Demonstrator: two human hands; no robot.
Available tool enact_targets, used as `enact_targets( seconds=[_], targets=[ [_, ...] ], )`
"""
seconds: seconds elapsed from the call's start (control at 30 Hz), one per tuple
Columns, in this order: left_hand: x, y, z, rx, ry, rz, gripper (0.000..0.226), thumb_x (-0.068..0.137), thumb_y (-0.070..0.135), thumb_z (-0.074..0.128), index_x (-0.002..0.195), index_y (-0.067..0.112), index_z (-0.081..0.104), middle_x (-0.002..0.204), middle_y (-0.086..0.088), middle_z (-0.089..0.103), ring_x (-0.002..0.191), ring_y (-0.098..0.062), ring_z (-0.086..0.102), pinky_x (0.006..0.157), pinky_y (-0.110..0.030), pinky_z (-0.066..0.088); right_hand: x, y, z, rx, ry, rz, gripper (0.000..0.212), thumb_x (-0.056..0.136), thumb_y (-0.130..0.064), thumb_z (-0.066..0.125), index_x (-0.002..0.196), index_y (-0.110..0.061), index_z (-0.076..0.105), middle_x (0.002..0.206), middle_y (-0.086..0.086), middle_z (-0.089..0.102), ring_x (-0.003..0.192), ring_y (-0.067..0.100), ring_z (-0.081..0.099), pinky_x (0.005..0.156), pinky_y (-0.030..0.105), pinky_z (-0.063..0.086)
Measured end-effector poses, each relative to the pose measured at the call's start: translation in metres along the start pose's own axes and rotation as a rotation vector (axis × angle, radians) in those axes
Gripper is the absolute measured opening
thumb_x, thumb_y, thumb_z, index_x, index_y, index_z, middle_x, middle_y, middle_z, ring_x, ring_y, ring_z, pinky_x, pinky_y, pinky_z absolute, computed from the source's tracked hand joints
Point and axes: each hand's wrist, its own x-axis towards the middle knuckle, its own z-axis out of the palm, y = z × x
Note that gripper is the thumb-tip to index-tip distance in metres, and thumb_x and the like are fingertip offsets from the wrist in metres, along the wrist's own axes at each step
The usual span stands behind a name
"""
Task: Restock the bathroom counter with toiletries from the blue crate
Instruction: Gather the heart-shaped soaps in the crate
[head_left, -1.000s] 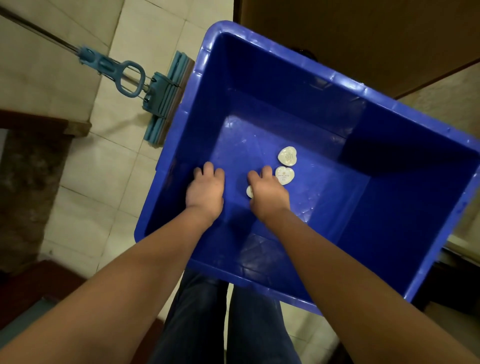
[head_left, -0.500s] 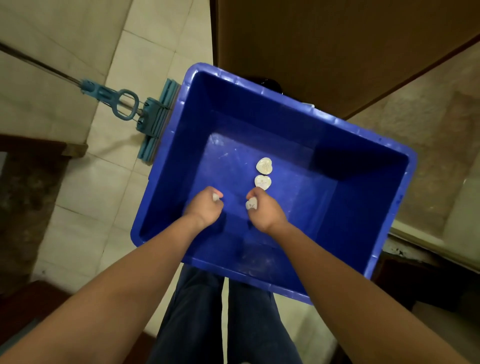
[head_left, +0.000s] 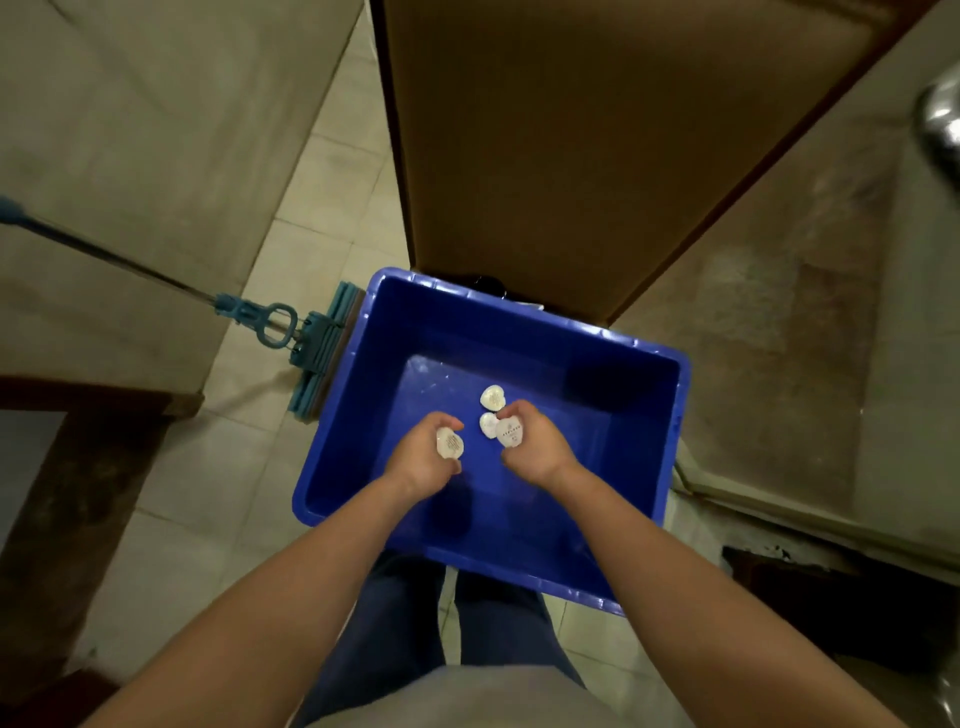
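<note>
Where flat on the crate (head_left: 337, 441) floor before, now raised, left hand (head_left: 423, 460) fingers (head_left: 445, 420) pinching one packet (head_left: 450, 443), right hand (head_left: 537, 449) a second packet (head_left: 509, 434), leaving two packets (head_left: 492, 397) for later.

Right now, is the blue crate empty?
Not empty. Two white heart-shaped packets lie on the floor of the blue crate; the left hand and the right hand each hold another over it.
</note>
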Motion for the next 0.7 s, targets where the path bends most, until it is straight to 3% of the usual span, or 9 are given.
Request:
enact_targets(
  seconds=[0.1,0.27,0.4,0.57,0.7],
  targets=[
    [-0.013,0.021,-0.002,0.022,-0.009,0.066,0.044,0.079,-0.002,0.072,0.103,0.029,0.052,0.095,0.006,0.057,0.086,-0.016,0.058,0.065,-0.025,0.052,-0.022,-0.006,-0.013,0.004,0.055,-0.023,0.043,0.08,0.007,0.054,0.105,-0.028,0.048,0.123,0.009,0.054,0.086,0.022,0.056,0.049,0.019,0.037],
    [-0.031,0.057,-0.004,0.051,-0.081,0.179,0.042,0.074,-0.002,0.075,0.105,0.021,0.056,0.093,0.0,0.065,0.074,-0.013,0.06,0.063,-0.028,0.054,-0.06,-0.009,-0.026,0.012,0.159,-0.051,0.043,0.079,0.006,0.056,0.112,-0.022,0.054,0.121,0.005,0.05,0.089,0.022,0.058,0.058,0.025,0.044],
    [-0.047,0.073,-0.006,0.138,-0.108,0.275,0.039,0.068,0.014,0.081,0.099,0.023,0.058,0.092,0.001,0.066,0.077,-0.018,0.065,0.063,-0.032,0.057,-0.093,-0.011,-0.028,0.086,0.304,-0.05,0.041,0.076,0.001,0.064,0.103,-0.028,0.053,0.113,0.002,0.055,0.086,0.019,0.06,0.056,0.024,0.047],
    [-0.066,0.096,-0.01,0.286,-0.149,0.372,0.033,0.077,0.006,0.075,0.098,0.02,0.054,0.094,0.0,0.061,0.072,-0.011,0.058,0.05,-0.019,0.046,-0.136,-0.015,-0.03,0.156,0.469,-0.03,0.037,0.073,-0.007,0.068,0.102,-0.026,0.056,0.107,-0.004,0.059,0.087,0.016,0.062,0.063,0.027,0.052],
    [-0.085,0.116,-0.011,0.405,-0.177,0.482,0.031,0.078,0.005,0.068,0.095,0.024,0.05,0.095,-0.004,0.061,0.076,-0.019,0.059,0.062,-0.032,0.048,-0.168,-0.015,-0.03,0.204,0.596,-0.029,0.037,0.073,-0.008,0.066,0.106,-0.025,0.057,0.106,-0.005,0.058,0.083,0.015,0.062,0.063,0.03,0.053]
  ],
)
